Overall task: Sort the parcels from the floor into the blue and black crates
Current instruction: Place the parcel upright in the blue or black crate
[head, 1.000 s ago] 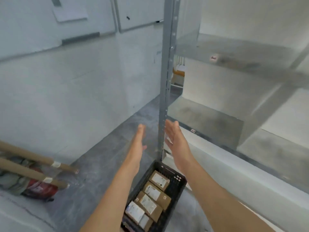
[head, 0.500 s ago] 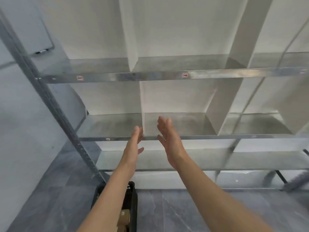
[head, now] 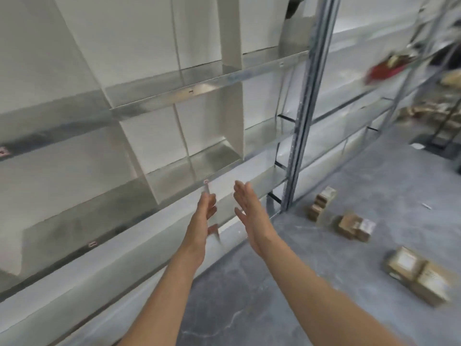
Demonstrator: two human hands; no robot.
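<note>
View had swung off the black crate, across the shelves point(head: 174, 96), to open floor point(head: 287, 295). Left grip point(head: 205, 216) and right grip point(head: 249, 216) were both wide, fingers straight, palms facing, holding nothing. Loose parcels point(head: 354, 227) lay on the floor right of the right grip, well apart; prob. next pickup. Rack post point(head: 299, 146) stood btw right grip and nearest parcel; floor beyond had room. No crate in view.

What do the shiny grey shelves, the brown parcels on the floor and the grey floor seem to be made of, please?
The shiny grey shelves look like galvanised sheet steel: blurry reflections. The brown box-shaped parcels look like matte cardboard with white labels. The grey floor looks like smooth concrete or stone tile, mottled and veined; unclear which.
</note>
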